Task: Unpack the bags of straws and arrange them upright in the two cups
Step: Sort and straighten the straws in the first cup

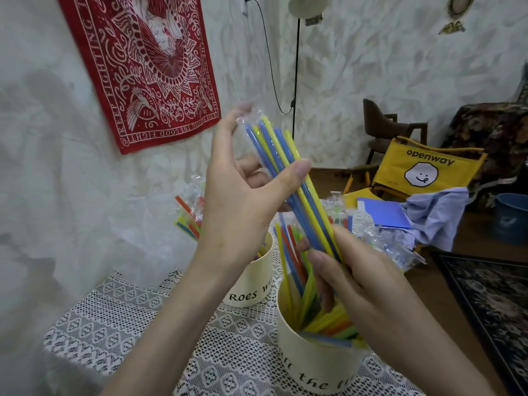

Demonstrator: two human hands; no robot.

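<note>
Straws (288, 178): blue and yellow bundle held slanted between both hands, above the near cup (311, 361). Left hand (240, 201) grips the bundle's upper half, thumb across the front, fingertips at the clear wrapper (248, 117) bunched at the top end. Right hand (363, 284) pinches the lower end, fingers curled round it.

Progress, judged: partway. Near cup, under the right hand, already holds many loose straws, several leaning rather than upright. Far cup (251, 281), below the left wrist, holds some (mostly hidden by the arm).

Left to do: slip this bundle free, drop it in, straighten the leaners.

Counts: cups 2. Bundles in hand 1. Wrapped packs beyond the hands: at least 2, exact number unclear. Crumpled wrapping (397, 247) just right of the right hand.
</note>
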